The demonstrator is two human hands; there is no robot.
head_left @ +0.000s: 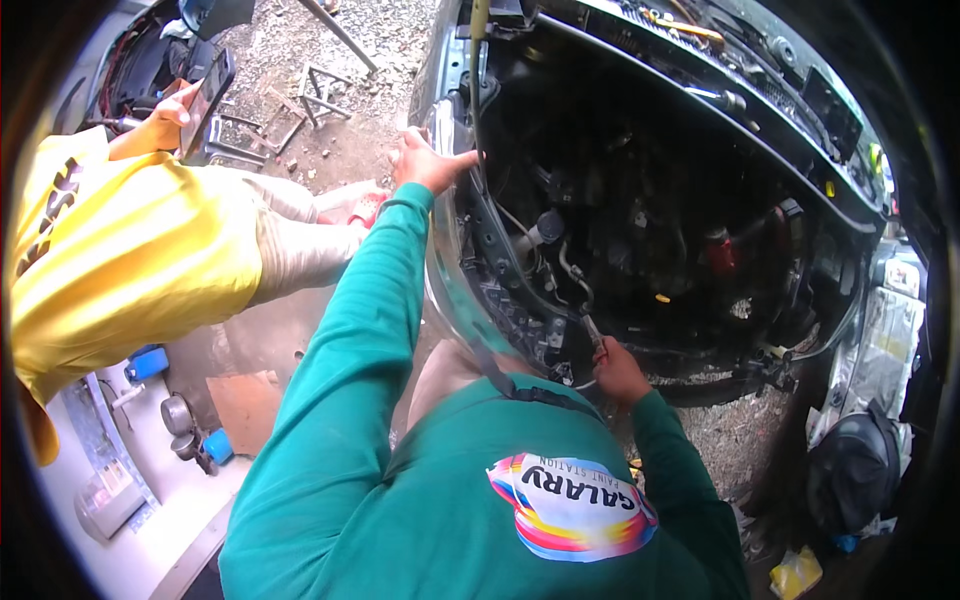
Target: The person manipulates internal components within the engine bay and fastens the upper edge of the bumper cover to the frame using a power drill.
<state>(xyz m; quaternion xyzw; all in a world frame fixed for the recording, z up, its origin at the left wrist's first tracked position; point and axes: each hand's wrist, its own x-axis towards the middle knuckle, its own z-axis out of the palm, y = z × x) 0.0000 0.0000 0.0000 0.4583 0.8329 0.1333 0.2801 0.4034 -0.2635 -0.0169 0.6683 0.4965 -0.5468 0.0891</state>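
My left hand (430, 163) rests on the car's fender edge (449, 135), fingers spread and thumb stretched toward a thin upright rod (478, 95). Low at the front of the dark engine bay (650, 190), my right hand (621, 372) is closed round a slim metal-coloured piece (592, 328). What kind of piece it is cannot be made out. Hoses and cables (575, 270) run just beyond it, beside a pale round-topped part (546, 228). A red cylindrical part (720, 252) sits deeper in the bay.
A person in a yellow shirt (150, 240) stands at my left, holding a phone (206, 100). Loose tools (690, 28) lie along the bay's far edge. On the left floor are cardboard (243, 408) and blue-ended parts (147, 364). A black bag-like object (853, 470) lies at right.
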